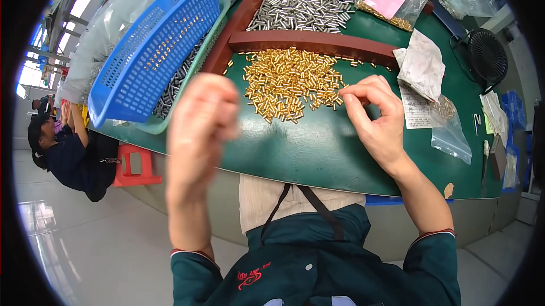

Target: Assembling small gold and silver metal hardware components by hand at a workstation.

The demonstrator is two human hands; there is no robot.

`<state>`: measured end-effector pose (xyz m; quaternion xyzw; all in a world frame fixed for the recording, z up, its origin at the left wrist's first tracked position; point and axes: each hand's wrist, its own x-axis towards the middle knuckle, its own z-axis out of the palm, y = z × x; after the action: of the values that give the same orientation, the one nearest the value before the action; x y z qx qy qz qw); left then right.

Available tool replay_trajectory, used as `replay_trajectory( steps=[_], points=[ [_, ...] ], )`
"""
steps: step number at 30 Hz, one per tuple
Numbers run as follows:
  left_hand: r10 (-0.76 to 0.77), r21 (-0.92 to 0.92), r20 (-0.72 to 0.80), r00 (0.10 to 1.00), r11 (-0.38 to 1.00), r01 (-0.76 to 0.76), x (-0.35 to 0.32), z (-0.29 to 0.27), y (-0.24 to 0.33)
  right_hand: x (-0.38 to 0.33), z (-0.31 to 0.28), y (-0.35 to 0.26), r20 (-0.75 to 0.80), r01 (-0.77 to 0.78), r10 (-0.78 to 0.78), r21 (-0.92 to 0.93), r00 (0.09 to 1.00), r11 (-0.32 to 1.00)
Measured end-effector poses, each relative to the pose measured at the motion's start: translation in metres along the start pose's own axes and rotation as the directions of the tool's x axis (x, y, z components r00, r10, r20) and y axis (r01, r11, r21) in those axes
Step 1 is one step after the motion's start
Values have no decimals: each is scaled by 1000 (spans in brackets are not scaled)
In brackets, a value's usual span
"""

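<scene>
A loose heap of small gold-coloured metal cylinders [289, 82] lies on the green tabletop [284, 147] in front of me. At the right edge of that heap is my right hand [381, 114], its thumb and forefinger pinched together. What they grip, if anything, is too small to make out. My left hand [201, 110] is raised to the left of the heap, beside the baskets. Its fingers look curled in, but motion blurs them, and I cannot see whether it holds anything. Behind the gold heap, silver metal pins [306, 8] fill a space framed by red-brown bars [312, 44].
At left a blue perforated basket [128, 73] tilts over a green basket [218, 22] of dark pins. Plastic bags, a cloth [423, 63], a printed sheet [415, 110] and a black fan [485, 56] sit at right. A person [71, 153] sits beyond a red stool [138, 167].
</scene>
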<state>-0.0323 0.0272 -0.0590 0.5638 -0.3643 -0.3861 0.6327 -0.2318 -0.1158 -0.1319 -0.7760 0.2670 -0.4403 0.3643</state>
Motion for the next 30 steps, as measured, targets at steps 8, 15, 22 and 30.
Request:
replay_trajectory(
  steps=[8, 15, 22, 30],
  points=[
    [520, 986, -37, 853, -122, 118, 33, -128, 98, 1, 18, 11, 215, 285, -235, -245, 948, 926],
    [493, 985, -78, 866, -97, 144, 46, -170, 99, 9, 19, 17, 359, 387, -286, -251, 888, 887],
    [598, 902, 334, 729, 22, -431, 29, -7, 8, 11, 8, 29, 377, 348, -236, -263, 896, 900],
    [430, 840, 314, 846, 289, -459, 14, 50, -86, 16, 11, 22, 421, 367, -236, -263, 876, 892]
  ],
)
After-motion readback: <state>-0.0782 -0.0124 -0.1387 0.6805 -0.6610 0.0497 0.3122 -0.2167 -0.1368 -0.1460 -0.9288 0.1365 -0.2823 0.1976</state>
